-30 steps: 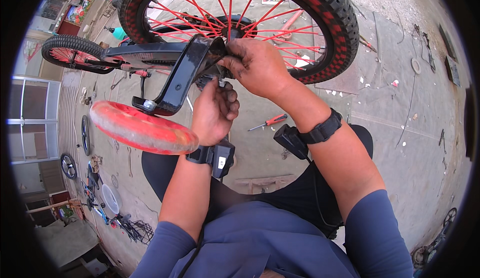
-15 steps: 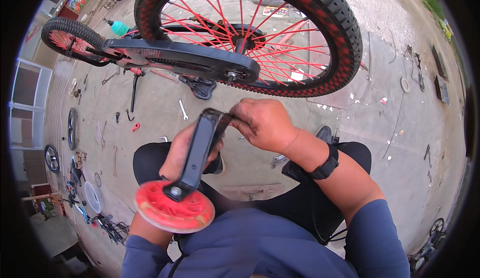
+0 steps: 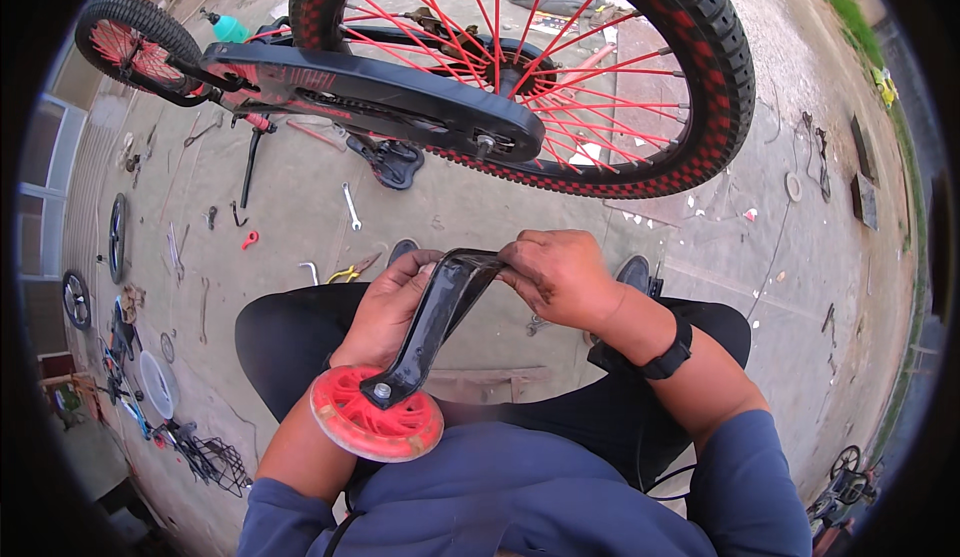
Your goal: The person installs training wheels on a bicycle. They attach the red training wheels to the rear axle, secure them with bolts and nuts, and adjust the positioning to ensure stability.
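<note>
Between my hands is a bicycle training wheel, with a bent black metal bracket (image 3: 424, 332) bolted to a scuffed red wheel (image 3: 375, 425). My left hand (image 3: 382, 312) is closed round the bracket's long arm from behind; part of its fingers is hidden. The short upper end of the bracket is pinched in my right hand (image 3: 562, 279), whose fingertips are dark with grime. The red wheel hangs over my left forearm, close to my lap. Just beyond my hands a bicycle stands upside down on its saddle (image 3: 388, 163), its spoked wheel (image 3: 728, 82) and black chain guard (image 3: 370, 102) towards me.
On the concrete lie a wrench (image 3: 351, 207), yellow-handled pliers (image 3: 354, 269) beyond my left knee, and a small red part (image 3: 250, 240). Bicycle parts and a white basin (image 3: 158, 385) are at the left. Loose cords and dark boxes (image 3: 864, 202) lie far right.
The training wheel has turned in my hands, showing more of the bracket's bent side, and has shifted right. My right hand moved right and slightly nearer. The pliers have come into sight.
</note>
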Demonstrator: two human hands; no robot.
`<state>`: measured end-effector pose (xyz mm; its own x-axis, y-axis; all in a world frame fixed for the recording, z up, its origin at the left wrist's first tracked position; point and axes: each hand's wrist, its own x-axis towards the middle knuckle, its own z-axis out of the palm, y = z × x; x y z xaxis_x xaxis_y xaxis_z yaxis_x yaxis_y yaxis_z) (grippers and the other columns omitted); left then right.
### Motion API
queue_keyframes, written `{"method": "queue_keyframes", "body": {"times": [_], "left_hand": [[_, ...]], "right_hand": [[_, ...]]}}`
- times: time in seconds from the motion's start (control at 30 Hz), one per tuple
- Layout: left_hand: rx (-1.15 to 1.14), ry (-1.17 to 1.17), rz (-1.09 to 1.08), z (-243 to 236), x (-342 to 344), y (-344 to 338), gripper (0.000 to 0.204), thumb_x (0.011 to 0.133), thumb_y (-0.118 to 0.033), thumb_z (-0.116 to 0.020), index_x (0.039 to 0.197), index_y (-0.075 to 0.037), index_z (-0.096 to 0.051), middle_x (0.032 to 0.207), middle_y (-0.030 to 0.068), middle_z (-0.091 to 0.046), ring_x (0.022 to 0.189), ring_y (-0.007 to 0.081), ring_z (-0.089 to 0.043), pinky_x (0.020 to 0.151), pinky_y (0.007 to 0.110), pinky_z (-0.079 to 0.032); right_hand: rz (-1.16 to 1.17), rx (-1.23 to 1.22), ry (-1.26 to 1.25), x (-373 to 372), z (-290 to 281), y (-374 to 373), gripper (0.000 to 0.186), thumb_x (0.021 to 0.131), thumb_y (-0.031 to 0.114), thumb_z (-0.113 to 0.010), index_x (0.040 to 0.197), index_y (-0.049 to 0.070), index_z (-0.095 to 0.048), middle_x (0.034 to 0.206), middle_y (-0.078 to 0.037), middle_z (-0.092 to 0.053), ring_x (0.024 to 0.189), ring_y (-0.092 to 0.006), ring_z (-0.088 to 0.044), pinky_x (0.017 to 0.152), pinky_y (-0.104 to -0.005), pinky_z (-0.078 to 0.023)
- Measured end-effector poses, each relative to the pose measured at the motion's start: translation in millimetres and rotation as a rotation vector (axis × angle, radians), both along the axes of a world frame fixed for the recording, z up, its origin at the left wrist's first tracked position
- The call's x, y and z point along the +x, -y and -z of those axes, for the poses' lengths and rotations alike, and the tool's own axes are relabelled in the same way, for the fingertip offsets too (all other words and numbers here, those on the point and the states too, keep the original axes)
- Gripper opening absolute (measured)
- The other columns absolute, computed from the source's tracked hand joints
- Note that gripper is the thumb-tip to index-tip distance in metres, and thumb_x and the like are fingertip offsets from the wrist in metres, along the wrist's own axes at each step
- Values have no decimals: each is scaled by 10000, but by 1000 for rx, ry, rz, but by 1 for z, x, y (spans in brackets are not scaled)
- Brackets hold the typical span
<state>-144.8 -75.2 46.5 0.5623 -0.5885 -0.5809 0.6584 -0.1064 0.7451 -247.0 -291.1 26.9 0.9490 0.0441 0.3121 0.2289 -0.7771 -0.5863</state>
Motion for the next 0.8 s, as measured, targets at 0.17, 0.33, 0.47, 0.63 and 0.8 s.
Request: {"method": "queue_keyframes", "body": {"times": [0.17, 0.33, 0.47, 0.63, 0.8], "left_hand": [[-128, -155, 110, -3, 3, 1, 318, 1013, -206, -528, 1259, -10, -570, 883, 62, -681, 652, 125, -639, 569, 254, -496], [-52, -139, 84, -18, -8, 14, 308, 1042, -190, -501, 1273, 4, -563, 962, 35, -683, 735, 67, -639, 661, 215, -516], [-96, -114, 163, -2, -20, 17, 276, 1057, -149, -496, 1273, 8, -566, 1017, 34, -670, 838, 65, -632, 749, 218, -517], [-98, -27, 250, 15, -28, 20, 253, 1054, -143, -510, 1240, 17, -575, 1071, 56, -673, 943, 98, -650, 850, 247, -530], [-84, 54, 278, 13, -32, 27, 265, 1054, -149, -518, 1252, 21, -564, 1095, 54, -656, 958, 92, -630, 870, 253, -520]], "right_hand": [[25, -2, 41, -1, -6, 3, 174, 795, 175, -745, 857, 89, -607, 754, -78, -604, 652, -302, -620, 559, -413, -485], [-21, -107, -9, -6, -2, 13, 210, 746, 202, -750, 828, 94, -589, 731, -66, -583, 647, -290, -625, 561, -413, -495], [-67, -197, -110, -10, -7, 19, 232, 712, 216, -747, 815, 95, -579, 735, -62, -584, 658, -284, -635, 564, -416, -502], [-64, -265, -230, -15, -9, 22, 255, 662, 189, -756, 848, 108, -600, 781, -54, -603, 719, -302, -651, 600, -433, -511], [-13, -305, -167, -20, -3, 24, 272, 627, 159, -747, 847, 115, -592, 788, -55, -589, 711, -305, -642, 597, -434, -508]]}}
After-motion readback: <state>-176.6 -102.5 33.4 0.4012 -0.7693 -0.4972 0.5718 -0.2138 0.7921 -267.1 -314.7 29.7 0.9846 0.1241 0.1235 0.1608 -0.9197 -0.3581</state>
